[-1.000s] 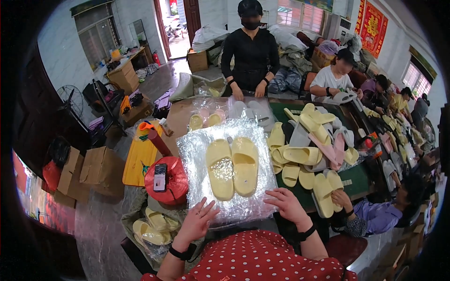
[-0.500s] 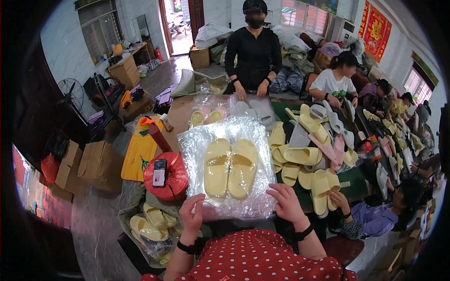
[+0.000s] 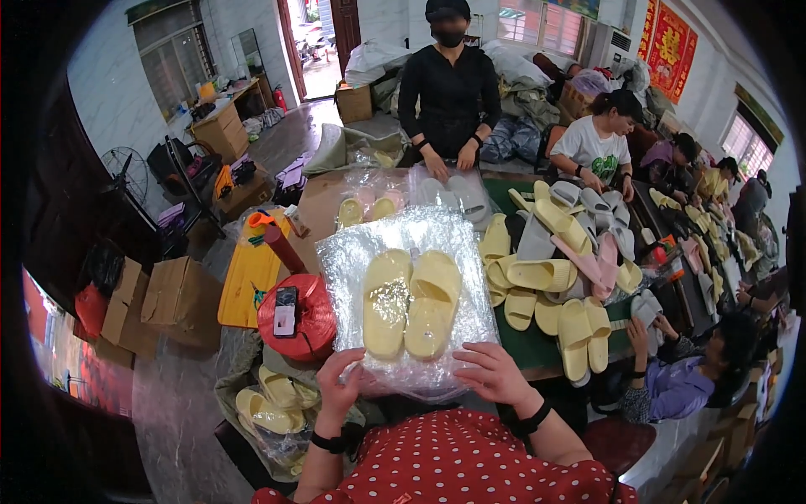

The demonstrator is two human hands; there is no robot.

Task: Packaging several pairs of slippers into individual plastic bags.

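Observation:
A pair of pale yellow slippers [image 3: 386, 307] lies side by side inside a clear plastic bag [image 3: 344, 260], at the front of the table. The bag glints with reflected light. At its lower left corner my left hand [image 3: 338, 386] is closed, fingertips pinching the plastic edge. My right hand [image 3: 495, 376] rests at the lower right of the bag, fingers stretched out over the film near the slipper's heel. Its thumb is partly hidden. Beyond the bag lie more bagged slippers, with a yellow pair [image 3: 351, 212] at the left and a grey pair [image 3: 464, 198] further right.
A red twine roll [image 3: 277, 328] with a phone [image 3: 285, 312] on it stands left of the bag. To the right is a heap of slippers [image 3: 537, 273]. Bagged slippers [image 3: 269, 412] fill a sack at lower left. Co-workers [image 3: 449, 92] stand or sit around the tables.
My right hand has shifted left along the bag's near edge, and the right slipper's near end sits slightly lower. At right, a co-worker's hands have moved from the yellow slippers to a grey pair.

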